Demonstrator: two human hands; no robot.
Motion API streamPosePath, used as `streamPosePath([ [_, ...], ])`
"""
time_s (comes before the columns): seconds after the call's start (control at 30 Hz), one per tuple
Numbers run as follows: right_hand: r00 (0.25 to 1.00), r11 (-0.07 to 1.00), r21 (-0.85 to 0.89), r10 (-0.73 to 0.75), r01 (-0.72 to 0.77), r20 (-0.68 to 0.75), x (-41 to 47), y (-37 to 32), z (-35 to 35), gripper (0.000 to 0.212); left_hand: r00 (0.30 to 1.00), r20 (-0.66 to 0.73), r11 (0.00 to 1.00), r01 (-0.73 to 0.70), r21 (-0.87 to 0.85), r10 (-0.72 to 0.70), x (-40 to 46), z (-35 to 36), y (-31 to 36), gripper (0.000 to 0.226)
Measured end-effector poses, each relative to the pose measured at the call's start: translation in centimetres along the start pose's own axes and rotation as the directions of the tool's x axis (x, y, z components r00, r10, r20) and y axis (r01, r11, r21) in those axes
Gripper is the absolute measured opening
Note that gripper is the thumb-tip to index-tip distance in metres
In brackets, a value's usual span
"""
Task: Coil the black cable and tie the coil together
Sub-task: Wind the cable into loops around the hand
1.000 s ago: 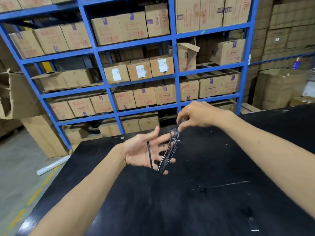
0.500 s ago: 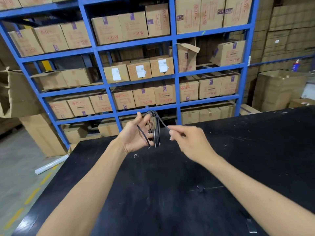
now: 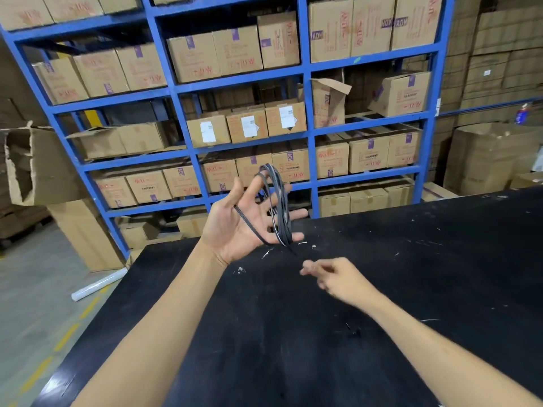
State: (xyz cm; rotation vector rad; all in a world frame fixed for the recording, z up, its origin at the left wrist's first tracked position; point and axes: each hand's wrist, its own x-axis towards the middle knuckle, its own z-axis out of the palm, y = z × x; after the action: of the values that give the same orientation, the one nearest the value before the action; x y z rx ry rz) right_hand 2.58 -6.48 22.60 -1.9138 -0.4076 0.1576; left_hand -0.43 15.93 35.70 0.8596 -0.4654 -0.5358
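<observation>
Head view: nearest, the right hand (image 3: 338, 279) hangs low over the black bench (image 3: 382, 333), blurred, fingers loosely curled and clear of the cable. Just beyond it the left hand (image 3: 235, 227) is raised palm-up with fingers spread — the black cable (image 3: 276, 207) is looped in several turns around them. Far behind stands blue shelving (image 3: 305, 113) packed with cardboard boxes (image 3: 235, 51).
</observation>
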Motion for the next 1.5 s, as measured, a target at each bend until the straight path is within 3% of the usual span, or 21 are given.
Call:
streamPosePath([
  [0.17,0.996,0.959,-0.272,-0.084,0.082,0.002,3.0,-4.8,-5.8,0.029,0.918,0.183,0.935,0.332,0.125,-0.35,-1.2,0.3,-3.9,0.063],
  [0.3,0.968,0.833,-0.493,-0.197,0.249,0.155,3.9,-9.9,-8.5,0.009,0.861,0.09,0.863,0.488,0.129,-0.5,-1.5,-1.9,-6.3,0.061],
  [0.4,0.952,0.785,-0.54,-0.243,0.306,0.186,3.7,-11.9,-8.7,0.01,0.88,-0.056,0.874,0.475,0.105,-0.472,-1.6,-4.0,-6.6,0.059],
  [0.5,0.94,0.777,-0.531,-0.311,0.337,0.14,2.8,-12.1,-7.2,0.03,0.889,-0.204,0.893,0.437,0.107,-0.411,-1.4,-5.5,-6.7,0.056],
  [0.6,0.934,0.779,-0.517,-0.322,0.355,0.156,1.4,-10.5,-4.9,0.02,0.901,-0.296,0.934,0.351,0.068,-0.318,-1.0,-6.2,-6.4,0.056],
  [0.73,0.949,0.854,-0.44,-0.315,0.279,-0.01,-0.1,-7.6,-2.2,0.025,0.915,-0.347,0.973,0.229,0.027,-0.206,-0.4,-6.3,-5.6,0.059],
  [0.83,0.955,0.934,-0.283,-0.263,0.216,-0.139,-1.0,-6.4,-0.9,0.02,0.92,-0.363,0.988,0.155,-0.012,-0.148,-0.2,-6.1,-5.4,0.056],
  [0.97,0.954,0.971,-0.175,-0.201,0.164,-0.222,-1.4,-6.1,0.2,0.017,0.933,-0.352,0.997,0.067,-0.037,-0.076,0.2,-6.0,-5.2,0.055],
  [1.1,0.937,0.954,-0.256,-0.226,0.157,-0.267,-1.4,-6.2,1.1,0.019,0.943,-0.331,0.998,0.01,-0.064,-0.031,0.6,-5.4,-5.1,0.053],
  [1.2,0.898,0.842,-0.511,-0.347,0.171,-0.27,-1.6,-6.5,1.6,0.022,0.939,-0.343,0.995,-0.034,-0.092,0.001,0.9,-5.0,-5.2,0.051],
  [1.27,0.885,0.788,-0.594,-0.384,0.165,-0.264,-1.6,-6.8,1.8,0.023,0.929,-0.37,0.995,-0.06,-0.073,0.029,1.2,-4.7,-5.3,0.05],
  [1.5,0.889,0.804,-0.589,-0.328,0.086,-0.319,-0.8,-7.8,1.6,0.047,0.901,-0.432,0.994,-0.086,-0.071,0.047,2.1,-3.7,-5.7,0.047],
])
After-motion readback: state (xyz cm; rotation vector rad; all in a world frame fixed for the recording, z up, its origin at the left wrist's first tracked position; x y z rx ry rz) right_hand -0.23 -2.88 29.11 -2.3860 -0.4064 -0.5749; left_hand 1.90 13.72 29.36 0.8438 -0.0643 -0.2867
